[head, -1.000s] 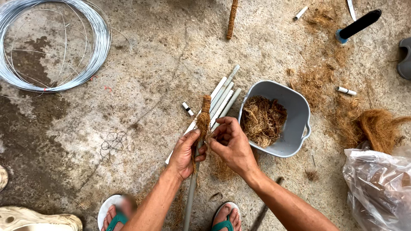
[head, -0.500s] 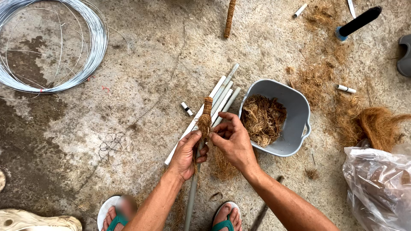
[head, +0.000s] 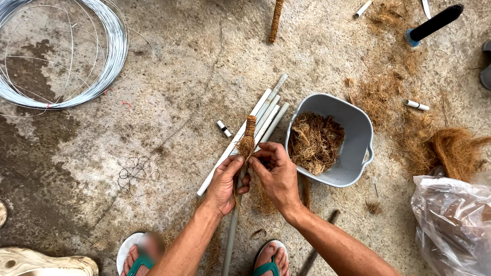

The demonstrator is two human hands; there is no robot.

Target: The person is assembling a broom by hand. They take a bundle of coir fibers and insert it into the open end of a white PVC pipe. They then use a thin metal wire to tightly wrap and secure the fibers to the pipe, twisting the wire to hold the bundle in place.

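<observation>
left hand (head: 225, 185), right hand (head: 276, 174), fibre-wrapped pipe (head: 247, 140)

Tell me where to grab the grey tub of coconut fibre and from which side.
Probably take the grey tub by the loop handle on its right rim, coming from the right. That side lies open, while the hands and the grey pipes crowd the left.
</observation>
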